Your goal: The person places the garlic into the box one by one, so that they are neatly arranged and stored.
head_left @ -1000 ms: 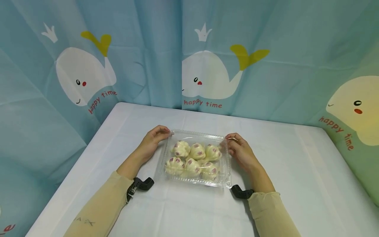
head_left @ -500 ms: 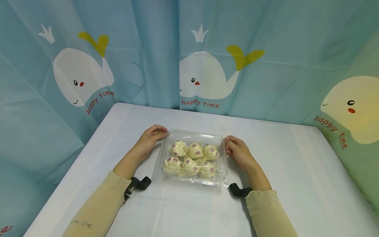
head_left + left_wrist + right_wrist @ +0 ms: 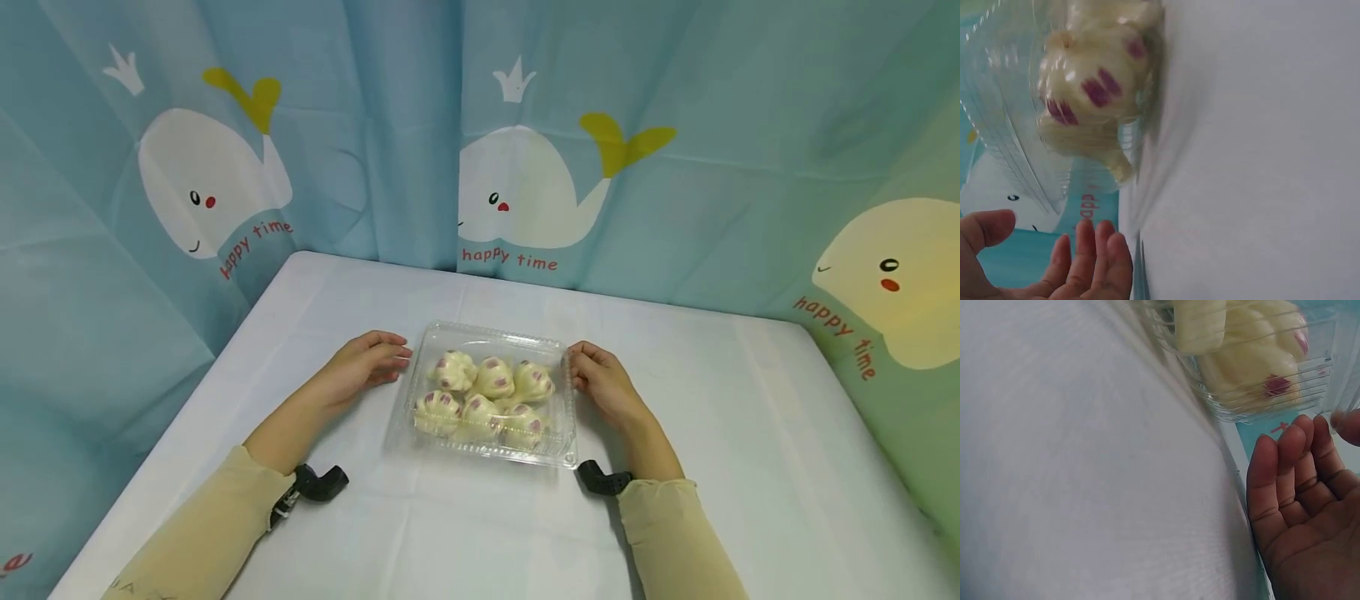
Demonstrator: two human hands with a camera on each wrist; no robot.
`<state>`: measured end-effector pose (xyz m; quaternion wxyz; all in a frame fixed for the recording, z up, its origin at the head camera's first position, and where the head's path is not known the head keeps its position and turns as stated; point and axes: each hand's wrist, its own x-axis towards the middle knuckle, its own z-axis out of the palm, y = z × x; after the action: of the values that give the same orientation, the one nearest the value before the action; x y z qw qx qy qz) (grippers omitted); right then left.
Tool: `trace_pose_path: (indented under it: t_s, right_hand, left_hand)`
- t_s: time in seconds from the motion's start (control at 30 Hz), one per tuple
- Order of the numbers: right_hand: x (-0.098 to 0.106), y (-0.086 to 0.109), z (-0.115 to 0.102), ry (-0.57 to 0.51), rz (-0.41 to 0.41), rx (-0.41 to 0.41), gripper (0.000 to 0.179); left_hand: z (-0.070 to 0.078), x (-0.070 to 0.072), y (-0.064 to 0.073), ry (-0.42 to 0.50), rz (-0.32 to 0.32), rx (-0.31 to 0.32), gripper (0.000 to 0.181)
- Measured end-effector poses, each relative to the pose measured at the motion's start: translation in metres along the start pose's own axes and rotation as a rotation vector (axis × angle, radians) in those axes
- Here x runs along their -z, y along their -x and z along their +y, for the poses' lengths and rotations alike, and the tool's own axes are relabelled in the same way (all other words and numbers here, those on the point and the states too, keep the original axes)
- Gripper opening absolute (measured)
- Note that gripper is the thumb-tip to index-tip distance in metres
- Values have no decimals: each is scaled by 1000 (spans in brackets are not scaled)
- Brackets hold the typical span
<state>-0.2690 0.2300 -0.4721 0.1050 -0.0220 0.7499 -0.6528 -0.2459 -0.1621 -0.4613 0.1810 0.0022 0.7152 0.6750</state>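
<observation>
A clear plastic clamshell box [image 3: 498, 339] sits on the table in the head view, its lid down. Inside lie several pale yellow, garlic-bulb-shaped pieces [image 3: 480, 417] with purple patches. My right hand [image 3: 603, 383] pinches the box's rim at the far right corner; in the right wrist view its thumb and index finger [image 3: 1325, 447] meet at the clear edge. My left hand [image 3: 356, 371] is just off the box's left side, fingers spread. Between the left thumb [image 3: 994, 226] and fingers, the left wrist view shows nothing held, with the box [image 3: 1029, 169] beyond the fingertips.
A white cloth [image 3: 750, 433] covers the table. Blue curtains [image 3: 405, 150] printed with whales hang at the back and sides. Black wrist-camera mounts [image 3: 321, 483] stick out from both sleeved wrists.
My left hand has let go of the box's far left corner and moved left and toward me. The right hand keeps its hold on the rim, and the box stays almost in place.
</observation>
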Motion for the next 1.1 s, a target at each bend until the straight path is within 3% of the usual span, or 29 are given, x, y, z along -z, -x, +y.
trace_pose_path:
  t_s: [0.3,0.5,0.7,0.8,1.1]
  right_hand:
    - [0,0,-1,-13,3,3,13]
    - [0,0,0,-19,3,3,13]
    - [0,0,1,-19,8,4,13]
    - [-1,0,1,-17,11,5,13]
    - [1,1,1,6,12,-8,10]
  left_hand:
    - [-12,7,33,12,-167,44,41]
    - [-17,3,56,39,-249,75,32]
    - [-19,-2,67,63,-322,75,23]
    - [-20,-6,70,60,-338,70,21]
    - [-18,-13,74,75,-298,88,17]
